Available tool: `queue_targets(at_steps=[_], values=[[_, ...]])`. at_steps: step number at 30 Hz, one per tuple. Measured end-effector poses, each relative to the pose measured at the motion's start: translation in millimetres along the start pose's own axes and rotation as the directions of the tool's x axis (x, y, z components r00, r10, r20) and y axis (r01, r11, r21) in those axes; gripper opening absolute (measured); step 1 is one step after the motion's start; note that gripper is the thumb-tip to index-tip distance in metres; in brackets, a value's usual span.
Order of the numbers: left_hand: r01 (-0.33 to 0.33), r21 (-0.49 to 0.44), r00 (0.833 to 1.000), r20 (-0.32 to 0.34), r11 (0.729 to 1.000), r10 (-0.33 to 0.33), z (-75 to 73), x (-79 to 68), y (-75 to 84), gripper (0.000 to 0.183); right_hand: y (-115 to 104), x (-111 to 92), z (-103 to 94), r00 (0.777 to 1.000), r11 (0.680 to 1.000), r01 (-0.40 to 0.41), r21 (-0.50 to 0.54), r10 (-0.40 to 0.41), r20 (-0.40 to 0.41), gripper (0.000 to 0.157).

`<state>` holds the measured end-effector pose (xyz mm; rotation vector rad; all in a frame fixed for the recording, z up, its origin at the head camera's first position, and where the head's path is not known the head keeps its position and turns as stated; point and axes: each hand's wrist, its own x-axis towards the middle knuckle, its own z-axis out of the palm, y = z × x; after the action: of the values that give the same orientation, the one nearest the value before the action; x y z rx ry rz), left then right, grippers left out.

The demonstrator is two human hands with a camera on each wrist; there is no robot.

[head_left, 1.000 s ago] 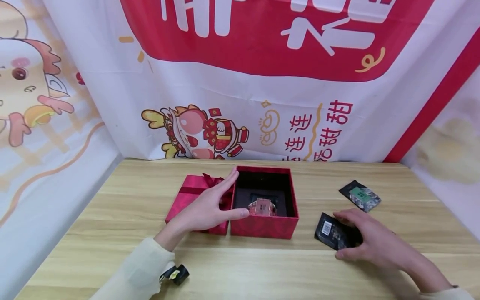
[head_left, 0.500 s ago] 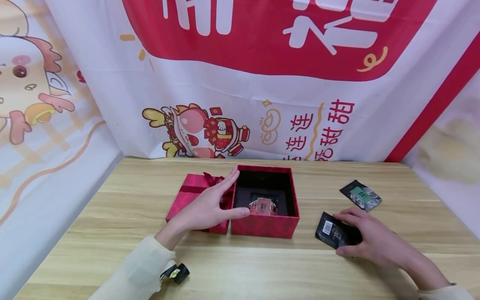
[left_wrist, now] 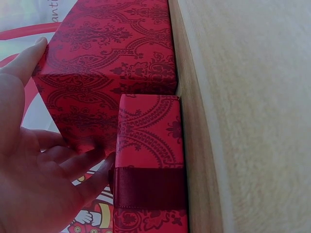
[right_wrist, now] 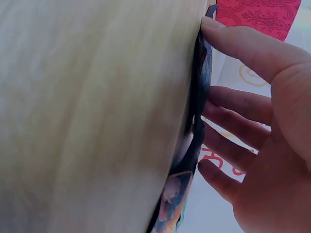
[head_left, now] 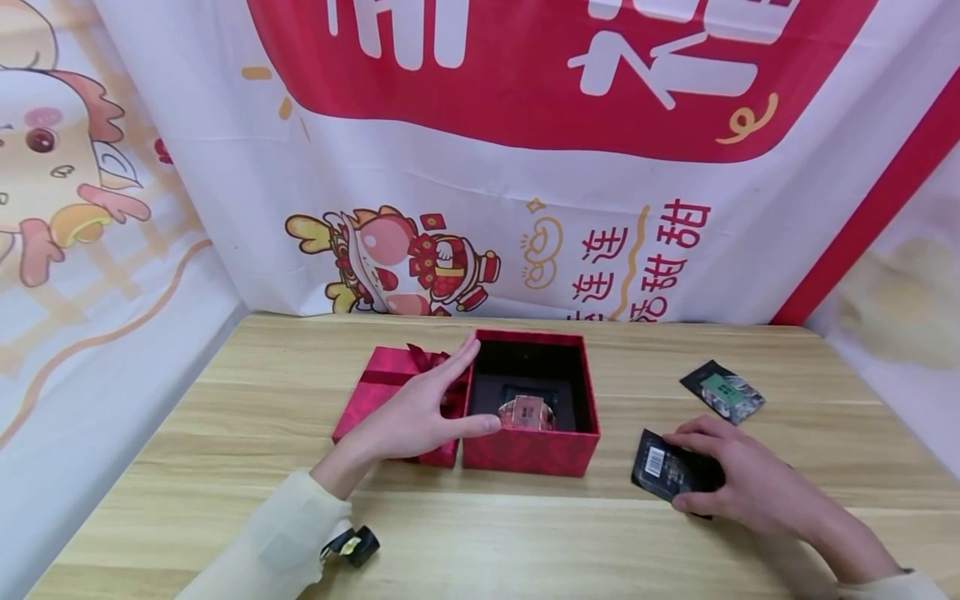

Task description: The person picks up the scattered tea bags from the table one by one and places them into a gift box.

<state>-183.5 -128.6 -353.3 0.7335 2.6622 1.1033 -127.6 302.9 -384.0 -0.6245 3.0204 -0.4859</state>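
Observation:
In the head view my left hand (head_left: 412, 417) lies along the left side of an open red gift box (head_left: 528, 454), fingers straight, thumb at its front rim. Inside the box sits a pink-labelled packet (head_left: 527, 412). The box's red lid (head_left: 375, 387) with a dark ribbon bow lies just left of it, partly under that hand. On the right, my right hand (head_left: 750, 479) spans a black packet (head_left: 663, 468) with a white barcode label, thumb at its near edge and fingertips at its far side. The right wrist view shows the thumb and fingers touching the dark packet (right_wrist: 201, 73).
Behind the right hand a second black packet with a green label (head_left: 723, 392) lies on the wooden table (head_left: 525, 542). A small black and gold item (head_left: 352, 546) is beside the left sleeve. A printed cloth (head_left: 450, 167) hangs along the table's back edge.
The black packet under my right hand has turned slightly, its near corner now showing past the thumb. My left hand and the box stay in place.

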Motion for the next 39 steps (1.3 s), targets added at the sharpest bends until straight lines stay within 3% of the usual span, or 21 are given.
queue_targets(at_steps=[9,25,32,39], values=[[0.002,-0.001,1.0,0.001,1.0,-0.002,-0.6,-0.1,0.2,0.107,1.8,-3.7,0.4,0.998,0.998,0.055,-0.044,-0.056,-0.022,0.085],[0.007,-0.001,1.0,0.003,1.0,-0.007,-0.6,-0.1,0.5,0.107,1.6,2.2,0.0,0.995,0.996,0.091,-0.024,-0.091,-0.027,0.064],[0.006,-0.003,1.0,0.004,1.0,-0.006,-0.5,0.4,-0.4,0.107,2.1,3.8,0.7,0.986,0.991,0.137,-0.01,-0.137,-0.093,0.061],[-0.002,-0.005,1.0,0.002,1.0,0.002,-0.2,1.4,-2.1,0.107,-0.2,5.2,0.0,0.992,0.993,0.095,0.063,-0.09,-0.085,0.057]])
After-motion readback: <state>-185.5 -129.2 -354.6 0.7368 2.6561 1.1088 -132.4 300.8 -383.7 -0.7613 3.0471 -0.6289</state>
